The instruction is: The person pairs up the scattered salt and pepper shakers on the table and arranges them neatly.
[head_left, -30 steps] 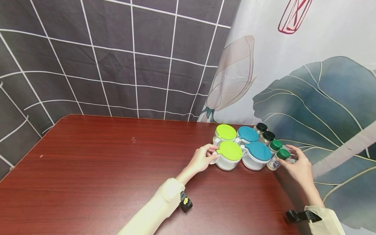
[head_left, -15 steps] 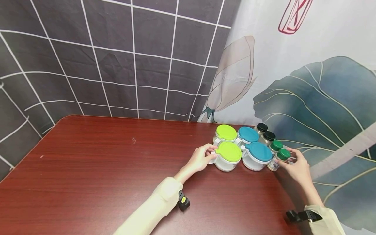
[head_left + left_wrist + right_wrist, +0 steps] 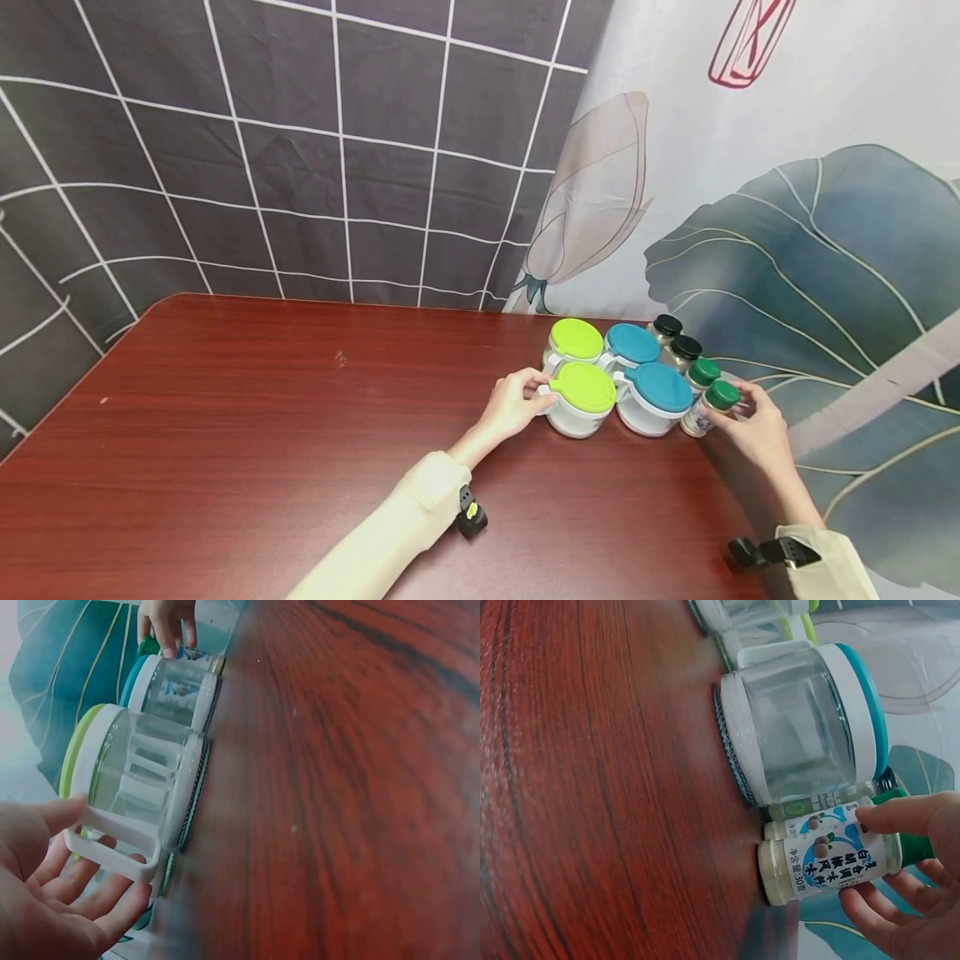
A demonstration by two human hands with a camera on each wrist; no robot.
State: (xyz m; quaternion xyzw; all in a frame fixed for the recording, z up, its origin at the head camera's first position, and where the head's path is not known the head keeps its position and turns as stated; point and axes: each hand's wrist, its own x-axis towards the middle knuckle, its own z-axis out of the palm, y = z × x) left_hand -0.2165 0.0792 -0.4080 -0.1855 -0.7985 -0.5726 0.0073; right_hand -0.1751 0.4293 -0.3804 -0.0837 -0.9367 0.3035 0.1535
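Observation:
My left hand (image 3: pixel 513 407) is at the front lime-lidded seasoning jar (image 3: pixel 583 388). In the left wrist view its thumb presses the top of the white handle (image 3: pixel 120 859), with the fingers curled beneath. My right hand (image 3: pixel 759 427) holds the front green-capped spice bottle (image 3: pixel 829 855) between thumb and fingers; the bottle stands upright on the table, its printed label showing in the right wrist view. Between the hands stands a blue-lidded jar (image 3: pixel 660 398), close to the bottle. Another lime-lidded jar (image 3: pixel 576 337) and another blue-lidded jar (image 3: pixel 633 342) sit behind.
Behind the held bottle are a second green-capped bottle (image 3: pixel 705 372) and two black-capped bottles (image 3: pixel 685 346), partly hidden. The brown table (image 3: pixel 262 433) stretches left and forward. A dark checked cloth (image 3: pixel 285 167) hangs behind it, and a leaf-patterned curtain (image 3: pixel 817 242) at the right.
The front lime-lidded jar has shifted very slightly left with my left hand. My right hand stays on the spice bottle, its fingers a little closer around it.

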